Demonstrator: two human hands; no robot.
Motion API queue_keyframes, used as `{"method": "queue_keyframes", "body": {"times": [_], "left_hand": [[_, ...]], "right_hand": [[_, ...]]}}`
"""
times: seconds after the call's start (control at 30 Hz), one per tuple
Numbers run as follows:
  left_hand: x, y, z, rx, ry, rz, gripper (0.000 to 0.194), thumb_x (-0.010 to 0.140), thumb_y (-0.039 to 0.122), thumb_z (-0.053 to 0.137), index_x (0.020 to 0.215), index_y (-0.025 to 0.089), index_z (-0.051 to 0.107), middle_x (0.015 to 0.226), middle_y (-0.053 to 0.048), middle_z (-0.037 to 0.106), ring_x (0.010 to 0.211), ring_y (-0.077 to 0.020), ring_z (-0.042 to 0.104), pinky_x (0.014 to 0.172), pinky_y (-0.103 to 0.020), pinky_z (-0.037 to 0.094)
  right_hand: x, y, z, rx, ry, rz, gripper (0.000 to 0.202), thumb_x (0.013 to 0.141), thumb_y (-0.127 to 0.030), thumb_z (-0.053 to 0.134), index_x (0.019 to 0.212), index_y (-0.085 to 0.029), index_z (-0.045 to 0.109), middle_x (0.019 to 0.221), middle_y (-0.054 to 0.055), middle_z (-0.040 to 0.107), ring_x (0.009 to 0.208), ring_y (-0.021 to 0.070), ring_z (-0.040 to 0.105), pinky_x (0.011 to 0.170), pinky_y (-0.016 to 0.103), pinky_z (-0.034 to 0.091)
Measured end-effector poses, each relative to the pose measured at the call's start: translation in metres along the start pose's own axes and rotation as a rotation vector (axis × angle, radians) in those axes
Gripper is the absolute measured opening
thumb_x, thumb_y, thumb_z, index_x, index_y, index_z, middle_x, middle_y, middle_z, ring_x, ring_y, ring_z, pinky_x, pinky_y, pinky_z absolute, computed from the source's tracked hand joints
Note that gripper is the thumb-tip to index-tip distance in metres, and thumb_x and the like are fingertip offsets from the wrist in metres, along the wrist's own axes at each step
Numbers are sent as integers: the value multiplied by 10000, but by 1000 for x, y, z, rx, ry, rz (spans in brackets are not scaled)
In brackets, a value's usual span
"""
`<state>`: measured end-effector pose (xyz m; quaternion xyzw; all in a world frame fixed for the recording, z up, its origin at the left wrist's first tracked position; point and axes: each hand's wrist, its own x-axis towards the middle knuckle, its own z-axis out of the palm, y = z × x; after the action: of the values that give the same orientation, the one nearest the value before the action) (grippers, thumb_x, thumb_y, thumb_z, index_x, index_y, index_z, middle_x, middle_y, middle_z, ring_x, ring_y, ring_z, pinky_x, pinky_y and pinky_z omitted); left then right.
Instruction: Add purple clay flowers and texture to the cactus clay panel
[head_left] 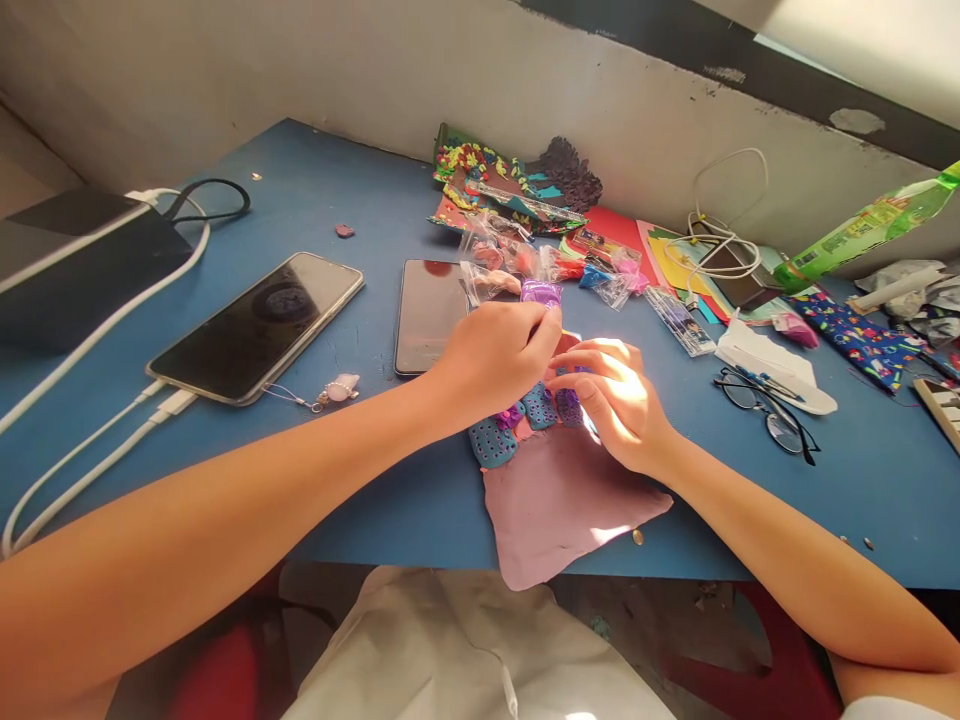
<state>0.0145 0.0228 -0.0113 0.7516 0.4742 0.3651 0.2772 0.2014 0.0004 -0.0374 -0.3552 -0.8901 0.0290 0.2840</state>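
A flat mauve sheet of modelling clay [566, 505] lies at the desk's front, one corner hanging over the edge. Blue and purple clay pieces dotted with small holes [495, 443] cover its upper part. My left hand [499, 355] is closed above that decorated part, thumb and fingers pinched together; whatever sits between them is hidden. At the right side of the same part, my right hand [622, 405] rests with its fingers stretched out and the thumb a little apart, fingertips close to the clay. A purple packet [541, 293] lies just beyond my left hand.
Left of the hands are a smartphone [259, 330] with white cables, a bead charm [340, 389] and a black box [82, 260]. Behind lie a second dark-screened device [429, 315], clay bags [491, 250] and a decorated clay piece [480, 170]. Glasses [769, 410] lie right.
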Motion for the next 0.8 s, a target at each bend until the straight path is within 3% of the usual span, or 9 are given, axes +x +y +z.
{"method": "queue_keyframes", "body": {"times": [0.1, 0.27, 0.43, 0.6, 0.8], "left_hand": [[1, -2, 4, -206, 17, -16, 371, 930, 183, 346, 560, 205, 365, 527, 29, 413, 512, -112, 382, 514, -291, 269], [6, -3, 4, -492, 22, -71, 324, 914, 111, 337, 606, 207, 355, 574, 42, 365, 503, -93, 371, 502, -260, 315], [1, 1, 4, -467, -288, -32, 294, 926, 198, 431, 640, 176, 492, 533, 38, 440, 474, -79, 380, 453, -226, 307], [-3, 4, 3, -457, -299, -45, 282, 926, 275, 451, 697, 168, 575, 515, 39, 445, 429, -72, 378, 393, -197, 317], [-8, 8, 7, -419, -346, -10, 304, 917, 279, 458, 654, 166, 560, 565, 20, 465, 497, -87, 442, 399, -181, 366]], "right_hand": [[1, 0, -2, 10, -1, 3, 406, 1014, -302, 253, 1018, -236, 653, 1040, 52, 707, 1075, 202, 594, 995, 446, 376], [1, 0, -3, -58, 72, -54, 277, 987, -260, 384, 946, -229, 655, 1012, 48, 720, 1048, 209, 612, 961, 436, 401], [3, 0, -3, -120, 251, -1, 88, 915, -247, 561, 910, -255, 649, 940, 18, 731, 917, 201, 665, 872, 405, 450], [2, -2, -6, -87, 388, 13, 112, 874, -265, 638, 986, -258, 641, 901, 21, 718, 870, 198, 671, 817, 388, 486], [1, -7, -10, -47, 398, -61, 92, 893, -188, 601, 924, -259, 650, 838, 14, 710, 766, 180, 667, 763, 388, 491]]}}
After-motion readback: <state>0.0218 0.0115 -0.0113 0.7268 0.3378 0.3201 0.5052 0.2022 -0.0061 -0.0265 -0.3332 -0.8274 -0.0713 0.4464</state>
